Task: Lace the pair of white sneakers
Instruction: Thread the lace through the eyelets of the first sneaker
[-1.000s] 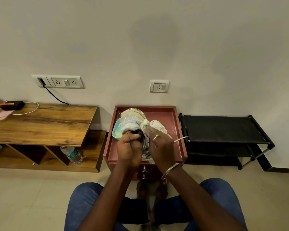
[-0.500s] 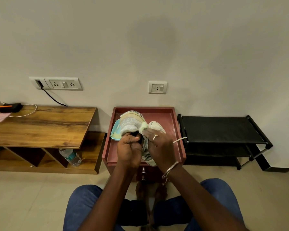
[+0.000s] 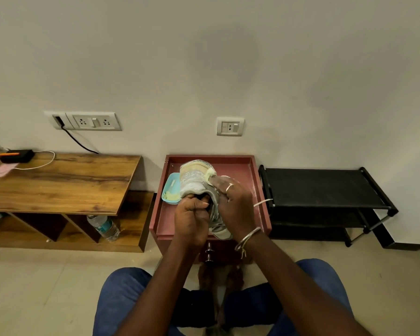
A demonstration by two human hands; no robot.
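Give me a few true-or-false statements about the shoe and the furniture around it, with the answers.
1. Both the left hand and the right hand hold a sneaker over the red cabinet. True.
2. The water bottle stands upright on top of the wooden table. False: it leans on the lower shelf under the tabletop.
3. The black rack stands to the left of the red cabinet. False: it stands to its right.
4. A metal bangle sits on the right wrist. True.
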